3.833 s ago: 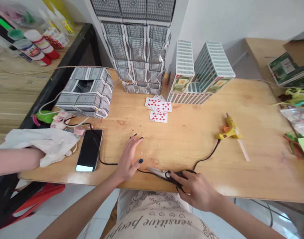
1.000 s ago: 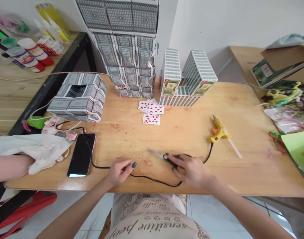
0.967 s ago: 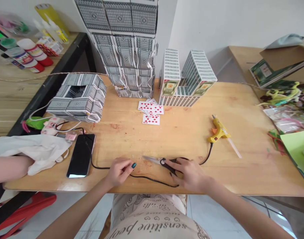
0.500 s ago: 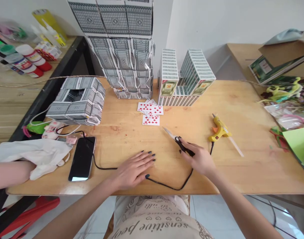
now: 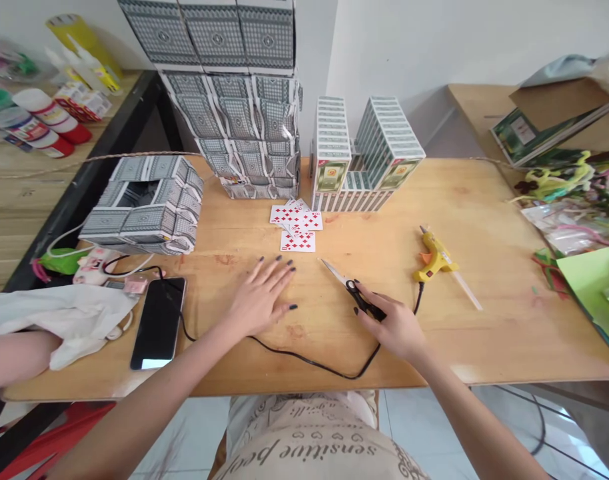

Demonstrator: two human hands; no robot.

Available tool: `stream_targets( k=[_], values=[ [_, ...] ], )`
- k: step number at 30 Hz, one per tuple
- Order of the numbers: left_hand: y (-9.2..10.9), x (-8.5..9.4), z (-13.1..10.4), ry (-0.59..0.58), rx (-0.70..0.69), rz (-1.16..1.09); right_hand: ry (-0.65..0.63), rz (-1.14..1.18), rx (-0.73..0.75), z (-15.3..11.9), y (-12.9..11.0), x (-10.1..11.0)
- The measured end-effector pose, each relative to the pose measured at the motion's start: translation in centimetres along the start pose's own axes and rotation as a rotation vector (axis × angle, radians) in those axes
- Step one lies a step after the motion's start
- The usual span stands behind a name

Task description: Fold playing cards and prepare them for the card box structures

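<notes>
My left hand (image 5: 258, 299) lies flat on the wooden table with its fingers spread, holding nothing, just below a few red-suited playing cards (image 5: 297, 227). My right hand (image 5: 392, 323) has its fingers on the black handles of scissors (image 5: 360, 299), whose closed blades point up and left toward the cards. Right of that hand rests a yellow glue gun (image 5: 433, 259) with a clear glue stick in its back. Its black cord (image 5: 309, 362) runs across the table below both hands.
Behind the cards rise a tall card structure (image 5: 254, 113) and a U-shaped one (image 5: 354, 200). A low hollow card box (image 5: 149, 223) sits left, above a phone (image 5: 158, 323). Another person's arm (image 5: 19, 360) reaches in at left by a white cloth (image 5: 89, 313). Craft supplies lie far right.
My left hand has slid forward across the table, nearer the cards, with its fingers spread wider. My right hand stays at the scissors. The view has shifted slightly.
</notes>
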State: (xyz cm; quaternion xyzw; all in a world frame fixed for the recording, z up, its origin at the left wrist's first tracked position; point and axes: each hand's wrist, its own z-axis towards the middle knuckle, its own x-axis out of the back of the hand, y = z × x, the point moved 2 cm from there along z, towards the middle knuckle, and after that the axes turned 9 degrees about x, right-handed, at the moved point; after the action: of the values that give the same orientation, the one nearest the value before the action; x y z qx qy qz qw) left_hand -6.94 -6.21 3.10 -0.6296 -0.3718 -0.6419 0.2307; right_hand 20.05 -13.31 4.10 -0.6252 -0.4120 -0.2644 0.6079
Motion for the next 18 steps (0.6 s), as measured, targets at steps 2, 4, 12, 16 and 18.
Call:
stream_targets(
  k=[2, 4, 12, 16, 18],
  values=[
    [0.3, 0.0, 0.1, 0.01, -0.017, 0.001, 0.013, -0.009, 0.006, -0.1, -0.1, 0.0],
    [0.8, -0.2, 0.1, -0.053, -0.173, -0.007, 0.024, -0.007, 0.01, -0.3, -0.1, 0.0],
    [0.9, 0.2, 0.2, 0.057, -0.011, -0.009, 0.066, 0.021, -0.016, -0.8, 0.3, 0.0],
    [2.4, -0.3, -0.3, -0.128, -0.474, -0.074, 0.106, 0.031, -0.026, -0.8, 0.4, 0.4],
    [1.9, -0.3, 0.4, -0.086, -0.282, -0.038, 0.116, 0.034, -0.02, -0.9, 0.5, 0.5]
  ],
)
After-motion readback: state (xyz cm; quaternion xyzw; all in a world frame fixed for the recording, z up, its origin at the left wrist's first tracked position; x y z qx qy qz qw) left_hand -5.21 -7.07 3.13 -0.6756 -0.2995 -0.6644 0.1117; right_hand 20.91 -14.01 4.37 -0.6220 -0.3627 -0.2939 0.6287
